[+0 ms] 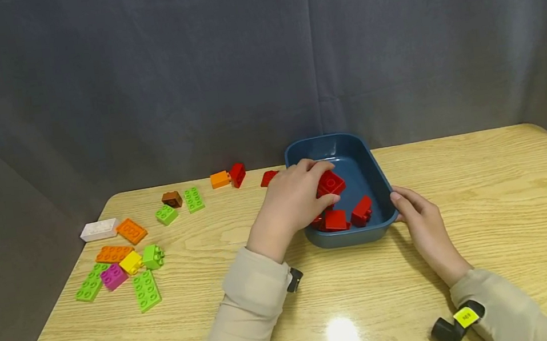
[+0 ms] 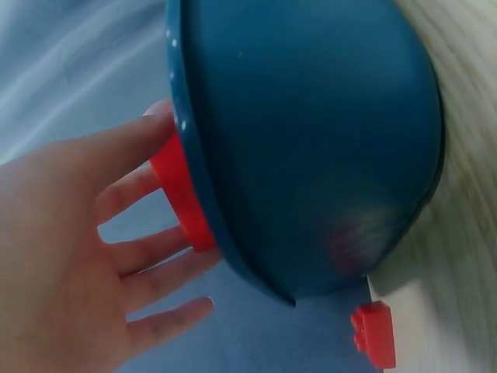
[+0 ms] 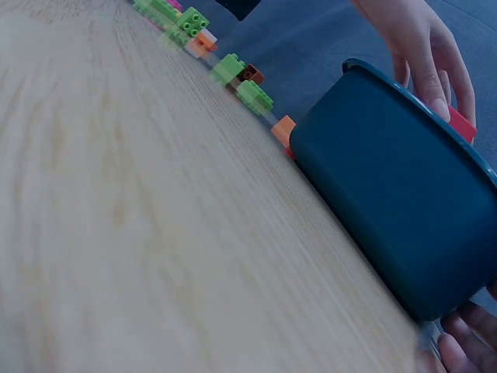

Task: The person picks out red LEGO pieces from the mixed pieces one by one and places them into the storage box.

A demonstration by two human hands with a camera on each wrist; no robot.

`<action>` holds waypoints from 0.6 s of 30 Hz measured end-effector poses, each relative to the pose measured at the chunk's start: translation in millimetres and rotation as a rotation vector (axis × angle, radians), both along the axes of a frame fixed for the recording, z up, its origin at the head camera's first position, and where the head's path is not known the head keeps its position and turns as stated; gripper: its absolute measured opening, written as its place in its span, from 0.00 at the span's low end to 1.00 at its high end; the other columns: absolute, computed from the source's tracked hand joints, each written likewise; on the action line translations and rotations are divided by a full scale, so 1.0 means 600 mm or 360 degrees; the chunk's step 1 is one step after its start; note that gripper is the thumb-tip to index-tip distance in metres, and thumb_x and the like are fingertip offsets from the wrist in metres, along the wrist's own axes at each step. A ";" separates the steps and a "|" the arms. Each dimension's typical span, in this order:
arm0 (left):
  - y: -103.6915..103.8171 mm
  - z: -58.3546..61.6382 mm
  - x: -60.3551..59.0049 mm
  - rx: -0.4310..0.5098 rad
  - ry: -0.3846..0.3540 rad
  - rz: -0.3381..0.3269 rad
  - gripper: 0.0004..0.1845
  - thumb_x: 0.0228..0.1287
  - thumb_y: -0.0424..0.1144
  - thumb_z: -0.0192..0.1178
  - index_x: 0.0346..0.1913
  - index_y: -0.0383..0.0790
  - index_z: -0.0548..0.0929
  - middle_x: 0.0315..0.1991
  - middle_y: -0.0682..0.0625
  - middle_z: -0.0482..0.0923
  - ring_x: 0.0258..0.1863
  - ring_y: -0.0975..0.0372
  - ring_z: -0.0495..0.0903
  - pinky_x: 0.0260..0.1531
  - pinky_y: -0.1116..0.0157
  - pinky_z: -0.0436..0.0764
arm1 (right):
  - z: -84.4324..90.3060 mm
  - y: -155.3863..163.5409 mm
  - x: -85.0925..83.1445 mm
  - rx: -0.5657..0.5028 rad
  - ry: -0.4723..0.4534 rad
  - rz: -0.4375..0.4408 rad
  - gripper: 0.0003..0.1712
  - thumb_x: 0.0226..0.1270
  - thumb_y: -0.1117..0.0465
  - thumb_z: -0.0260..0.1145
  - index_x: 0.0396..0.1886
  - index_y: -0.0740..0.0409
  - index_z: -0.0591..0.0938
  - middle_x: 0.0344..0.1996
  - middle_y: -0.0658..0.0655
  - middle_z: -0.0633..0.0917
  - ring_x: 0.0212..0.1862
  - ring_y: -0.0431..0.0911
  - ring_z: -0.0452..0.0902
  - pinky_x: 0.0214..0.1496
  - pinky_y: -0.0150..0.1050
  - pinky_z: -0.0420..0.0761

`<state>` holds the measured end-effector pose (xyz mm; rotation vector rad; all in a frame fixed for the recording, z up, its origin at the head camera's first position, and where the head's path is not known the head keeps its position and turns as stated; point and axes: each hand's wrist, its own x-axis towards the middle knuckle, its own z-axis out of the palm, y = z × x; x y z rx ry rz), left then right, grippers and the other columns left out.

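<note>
A blue plastic bin (image 1: pixel 370 181) stands at the back of the table. My left hand (image 1: pixel 294 193) reaches over its left side and holds a red toy brick (image 1: pixel 330 183) between thumb and fingers. In the left wrist view that red brick (image 2: pixel 182 194) shows partly behind the bin's rim. Below the hand, several red bricks (image 1: pixel 361 212) lie on the bin's floor, some partly hidden. At the bin's front right corner, my right hand (image 1: pixel 423 228) grips the side, thumb at the rim and the other fingers lower on the outside.
Left of the bin lie a flat red brick (image 1: pixel 269 178), an upright red brick (image 1: pixel 238 175) and an orange brick (image 1: pixel 220 180). Farther left are green bricks (image 1: pixel 147 289), a brown brick (image 1: pixel 172 199), a white brick (image 1: pixel 100 230) and several others. A grey curtain (image 1: pixel 219 74) hangs behind.
</note>
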<state>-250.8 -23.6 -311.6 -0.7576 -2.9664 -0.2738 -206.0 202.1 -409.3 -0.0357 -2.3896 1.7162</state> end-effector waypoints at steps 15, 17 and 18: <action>0.024 -0.017 0.013 -0.0033 -0.0058 -0.0166 0.33 0.64 0.55 0.64 0.71 0.50 0.72 0.65 0.46 0.71 0.60 0.56 0.75 0.58 0.59 0.77 | 0.000 0.001 -0.001 -0.0044 -0.0010 0.0016 0.32 0.79 0.45 0.50 0.70 0.63 0.71 0.63 0.64 0.76 0.45 0.31 0.75 0.47 0.22 0.75; 0.027 -0.019 0.014 -0.0058 -0.0041 -0.0180 0.33 0.65 0.56 0.63 0.70 0.50 0.72 0.64 0.46 0.72 0.58 0.56 0.76 0.57 0.59 0.77 | 0.000 0.001 -0.002 -0.0055 -0.0021 0.0017 0.32 0.79 0.46 0.50 0.70 0.63 0.71 0.63 0.63 0.75 0.46 0.30 0.75 0.47 0.22 0.74; 0.029 -0.020 0.015 -0.0069 -0.0038 -0.0185 0.33 0.65 0.57 0.63 0.70 0.50 0.72 0.63 0.46 0.73 0.58 0.56 0.76 0.57 0.59 0.77 | 0.000 0.002 -0.002 -0.0057 -0.0026 0.0017 0.31 0.79 0.46 0.50 0.70 0.63 0.71 0.63 0.63 0.75 0.46 0.30 0.75 0.47 0.22 0.74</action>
